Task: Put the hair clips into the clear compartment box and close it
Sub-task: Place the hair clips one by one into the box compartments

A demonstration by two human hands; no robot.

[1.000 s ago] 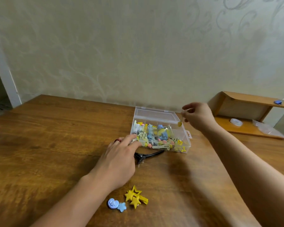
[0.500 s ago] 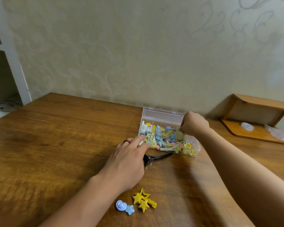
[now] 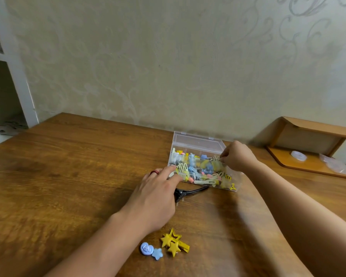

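The clear compartment box [image 3: 198,142] stands open at the back middle of the wooden table, its lid raised behind it. Several yellow, blue and pink hair clips fill it. My left hand [image 3: 154,198], with a red ring, rests straight fingers on the box's front left corner. My right hand [image 3: 238,156] is lowered into the right side of the box, fingertips pinched together on a small hair clip. A black clip [image 3: 192,191] lies just in front of the box. Yellow star clips [image 3: 174,242], a blue heart clip [image 3: 146,249] and a blue star clip [image 3: 157,254] lie near me.
A wooden shelf unit [image 3: 308,132] stands at the back right, with a small white roll [image 3: 298,156] and a plastic bag on its base. The wall runs directly behind the box. A white shelf frame [image 3: 18,80] rises at the far left.
My right hand came down from above the box's right edge into the box with the small clip. My left hand stayed on the front left corner.
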